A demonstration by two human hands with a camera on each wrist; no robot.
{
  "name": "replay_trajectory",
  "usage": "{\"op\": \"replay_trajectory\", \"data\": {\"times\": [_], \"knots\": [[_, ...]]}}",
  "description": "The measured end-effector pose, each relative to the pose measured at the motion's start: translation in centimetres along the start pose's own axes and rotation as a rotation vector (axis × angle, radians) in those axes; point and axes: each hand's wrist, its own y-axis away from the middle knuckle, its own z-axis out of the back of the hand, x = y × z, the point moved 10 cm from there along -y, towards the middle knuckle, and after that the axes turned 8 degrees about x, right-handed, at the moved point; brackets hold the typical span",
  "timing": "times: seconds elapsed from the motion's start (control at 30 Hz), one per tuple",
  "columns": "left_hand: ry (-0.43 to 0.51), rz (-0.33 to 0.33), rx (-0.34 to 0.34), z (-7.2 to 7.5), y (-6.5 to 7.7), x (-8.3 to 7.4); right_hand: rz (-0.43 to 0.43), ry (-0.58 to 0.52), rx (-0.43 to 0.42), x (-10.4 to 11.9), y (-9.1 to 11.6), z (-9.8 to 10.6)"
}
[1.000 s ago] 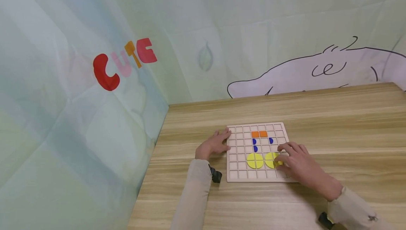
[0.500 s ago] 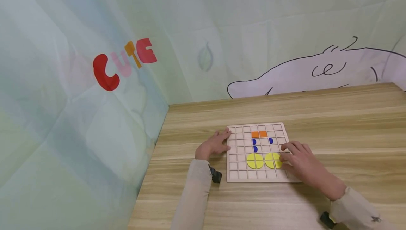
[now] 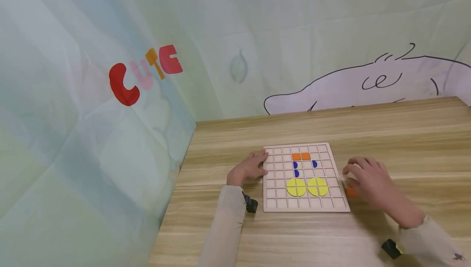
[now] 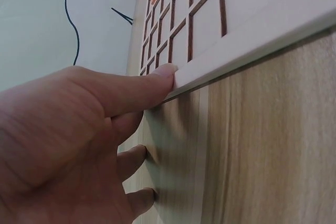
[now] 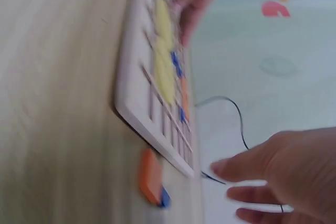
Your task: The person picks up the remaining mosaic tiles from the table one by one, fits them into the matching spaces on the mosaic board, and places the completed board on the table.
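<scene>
A pale gridded board (image 3: pixel 270 183) lies on the table. On it sit two yellow discs (image 3: pixel 292 182) made of quarter pieces, two orange squares (image 3: pixel 296 156) and a few blue half-round pieces (image 3: pixel 296 173). At the board's left edge rests my left hand (image 3: pixel 247 169); its thumb (image 4: pixel 142 90) presses the rim and the other fingers touch the table. My right hand (image 3: pixel 375 183) hovers right of the board, fingers loosely bent, with nothing seen between them. Close under it lies an orange block (image 5: pixel 151 177), partly hidden in the head view, with a blue piece (image 5: pixel 165 198) against it.
The wooden table (image 3: pixel 228 136) meets a printed cloth backdrop (image 3: pixel 239 34) at the back and left. Red, pink and orange letters (image 3: pixel 170 59) show on the left cloth. Black cameras (image 3: pixel 251 204) sit on both wrists.
My right hand has left the right yellow disc and moved right, off the board. That disc and the orange block beside the board now show. The left hand stays put.
</scene>
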Motion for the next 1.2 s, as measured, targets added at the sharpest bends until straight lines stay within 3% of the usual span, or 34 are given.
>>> {"op": "replay_trajectory", "data": {"times": [0.17,0.33,0.9,1.2], "knots": [[-0.005,-0.006,0.004,-0.1,0.0,0.0,-0.145,0.011,0.169,-3.1,0.9,-0.5],[-0.004,-0.004,0.002,0.0,0.1,0.0,-0.185,-0.032,0.265,-4.3,1.2,-1.9],[0.002,-0.007,-0.003,0.1,0.2,-0.3,-0.146,-0.079,0.235,-4.6,0.8,-3.1],[0.008,0.001,-0.007,0.0,0.0,-0.1,-0.082,-0.08,0.197,-4.2,0.6,-3.2]]}}
